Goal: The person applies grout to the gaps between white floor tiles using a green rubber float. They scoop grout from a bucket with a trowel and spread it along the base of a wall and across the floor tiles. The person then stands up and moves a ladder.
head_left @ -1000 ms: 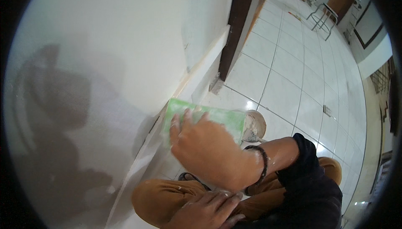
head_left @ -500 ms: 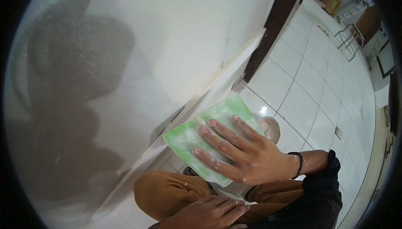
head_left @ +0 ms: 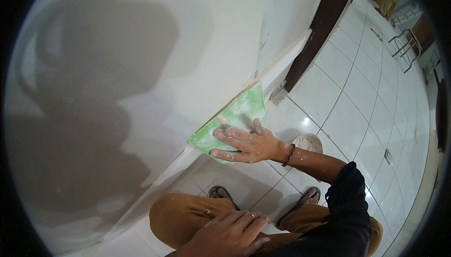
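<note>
My right hand [head_left: 246, 144] has its fingers spread over a green putty spreader [head_left: 249, 104], a flat flexible-looking sheet smeared with white paste. The spreader's long edge meets the white wall [head_left: 225, 31] along the top of the baseboard [head_left: 282, 64]. My thumb and the spreader's underside are hidden or unclear. White paste also marks my right fingers. My left hand [head_left: 225, 233] rests on my bent left knee in brown trousers, its fingers stretched out and holding nothing.
A round container [head_left: 307, 143] of pale paste stands on the tiled floor right of my right forearm. A dark door frame [head_left: 324, 22] rises beyond the baseboard's end. Farther off are a metal-legged frame [head_left: 406, 50] and a person [head_left: 391, 1]. My sandalled feet are below.
My right hand has reached away from me toward the wall, bringing the green spreader against the baseboard's top edge. My left hand stays on the knee.
</note>
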A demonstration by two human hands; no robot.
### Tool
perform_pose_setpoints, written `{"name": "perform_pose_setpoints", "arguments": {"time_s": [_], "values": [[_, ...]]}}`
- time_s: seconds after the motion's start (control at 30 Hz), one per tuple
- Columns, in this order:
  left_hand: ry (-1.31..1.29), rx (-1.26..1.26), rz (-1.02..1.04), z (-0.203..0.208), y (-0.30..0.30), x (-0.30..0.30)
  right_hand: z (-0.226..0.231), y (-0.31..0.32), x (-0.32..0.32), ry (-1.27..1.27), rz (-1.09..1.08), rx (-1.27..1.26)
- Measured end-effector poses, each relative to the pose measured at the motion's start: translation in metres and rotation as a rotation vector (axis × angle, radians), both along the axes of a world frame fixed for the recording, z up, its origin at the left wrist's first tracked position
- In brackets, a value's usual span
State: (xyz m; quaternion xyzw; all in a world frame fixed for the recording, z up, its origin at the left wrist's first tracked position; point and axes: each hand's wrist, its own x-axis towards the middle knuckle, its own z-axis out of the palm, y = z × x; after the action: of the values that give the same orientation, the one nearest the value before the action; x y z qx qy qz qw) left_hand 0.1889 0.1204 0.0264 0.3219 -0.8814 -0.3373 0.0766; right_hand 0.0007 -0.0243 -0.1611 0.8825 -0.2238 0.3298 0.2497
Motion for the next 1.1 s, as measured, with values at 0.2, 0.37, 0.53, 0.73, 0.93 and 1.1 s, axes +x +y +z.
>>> {"name": "perform_pose_setpoints", "arguments": {"time_s": [0.2,0.37,0.53,0.73,0.93,1.1], "values": [[-0.039,0.047,0.004,-0.001,-0.001,-0.001,0.003,-0.002,-0.005,0.0,0.028,0.108],[-0.058,0.057,0.044,-0.002,-0.008,-0.004,0.003,0.011,-0.011,0.04,0.011,0.18],[-0.014,0.009,0.033,-0.006,-0.009,-0.002,-0.01,0.049,-0.041,0.153,0.082,0.503],[0.016,0.036,-0.006,0.001,-0.004,-0.005,0.108,0.071,-0.064,-0.072,-0.364,0.675],[-0.014,0.101,-0.031,-0.007,-0.007,-0.005,0.148,0.056,-0.064,0.137,-0.646,0.659],[-0.014,0.072,-0.04,-0.007,-0.005,-0.004,0.164,0.063,-0.037,0.255,-0.646,0.655]]}}
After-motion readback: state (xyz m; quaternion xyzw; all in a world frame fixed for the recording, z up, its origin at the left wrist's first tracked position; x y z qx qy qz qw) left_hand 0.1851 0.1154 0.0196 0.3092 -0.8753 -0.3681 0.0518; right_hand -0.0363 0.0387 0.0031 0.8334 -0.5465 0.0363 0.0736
